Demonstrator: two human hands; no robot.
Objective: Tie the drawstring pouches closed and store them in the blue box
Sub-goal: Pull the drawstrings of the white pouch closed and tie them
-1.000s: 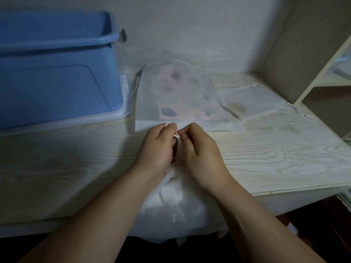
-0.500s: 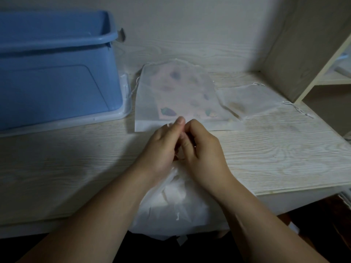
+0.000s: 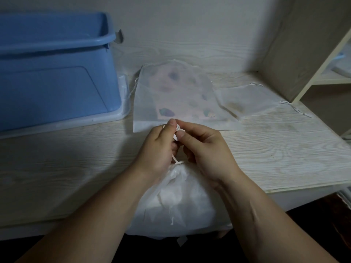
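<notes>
At surface (image 3: pixel 57 177) edge, white pouch (image 3: pixel 178 196) points neck away; left hand (image 3: pixel 157 149) and right hand (image 3: pixel 207 149) grips pinch its drawstring (image 3: pixel 175 160); blue box (image 3: pixel 57 73) interior hidden.

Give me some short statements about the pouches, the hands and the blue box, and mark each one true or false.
1. The left hand and the right hand both pinch the drawstring of the white pouch. True.
2. The blue box stands to the right of the hands. False: it stands to their left.
3. A patterned pouch and a smaller pouch lie flat on the desk. True.
4. The white pouch is inside the blue box. False: it lies at the desk's near edge.
</notes>
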